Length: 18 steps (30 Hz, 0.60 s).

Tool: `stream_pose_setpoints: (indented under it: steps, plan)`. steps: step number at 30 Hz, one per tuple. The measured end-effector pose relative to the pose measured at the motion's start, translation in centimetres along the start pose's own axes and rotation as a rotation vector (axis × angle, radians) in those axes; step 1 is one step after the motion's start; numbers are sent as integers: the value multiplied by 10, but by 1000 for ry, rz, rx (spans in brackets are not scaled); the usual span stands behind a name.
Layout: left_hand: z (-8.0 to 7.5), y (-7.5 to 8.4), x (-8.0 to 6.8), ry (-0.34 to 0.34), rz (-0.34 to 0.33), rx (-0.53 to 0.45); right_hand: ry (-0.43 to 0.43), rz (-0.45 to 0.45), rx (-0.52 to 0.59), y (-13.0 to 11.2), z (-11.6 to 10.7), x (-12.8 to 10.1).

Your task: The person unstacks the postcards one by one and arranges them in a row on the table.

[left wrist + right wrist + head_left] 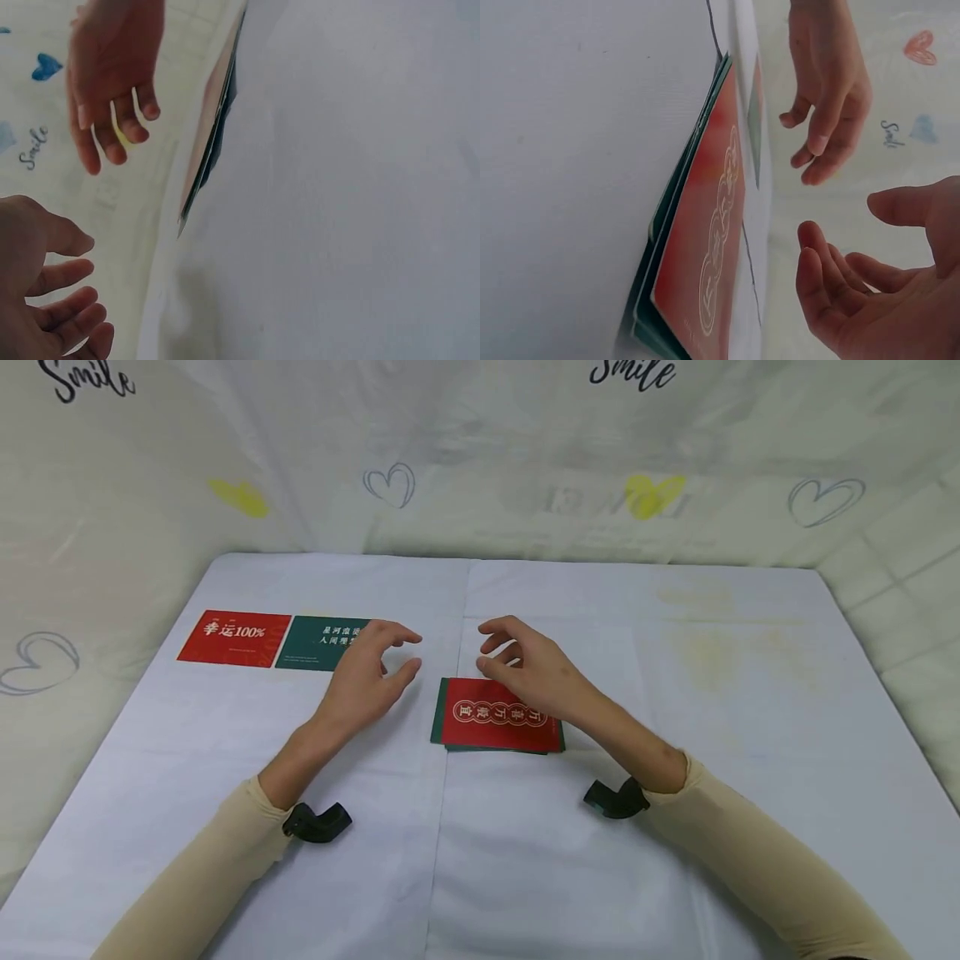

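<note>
Red-topped stack of cards (491, 714) on a white table (675, 877), with two empty hands above.
The stack of cards lies flat near the table's middle, green edges showing unevenly beneath its red, pale-lettered top. The right hand (536, 668) hangs in the air over its far right corner, fingers loosely bent, thumb slightly apart, holding nothing. To the left, the left hand (367, 672) has thumb and fingers parted in a wide curve, also empty; in the head view it covers the right end of a green card (315, 643). Just beside that lies a red card (234, 639) marked "100%". Both sleeves (202, 868) are beige. Behind, a pale backdrop (487, 427) bears hearts and "Smile".
</note>
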State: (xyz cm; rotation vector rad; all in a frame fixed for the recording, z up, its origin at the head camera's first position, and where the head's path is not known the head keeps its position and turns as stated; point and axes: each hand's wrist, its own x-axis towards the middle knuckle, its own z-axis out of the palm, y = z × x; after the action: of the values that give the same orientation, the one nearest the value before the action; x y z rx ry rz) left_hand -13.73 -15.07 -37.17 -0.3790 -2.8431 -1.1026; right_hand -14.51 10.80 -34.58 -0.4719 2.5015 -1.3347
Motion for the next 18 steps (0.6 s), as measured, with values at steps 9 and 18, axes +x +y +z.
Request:
stream_pose_setpoints:
  steps: [9,18]
  plan:
    - [11,5,2,-81,22,-17,25,7,-59,18,-9,-14]
    - [16,12,3,-168,7,-11,25,-18,-81,27,-13,-26]
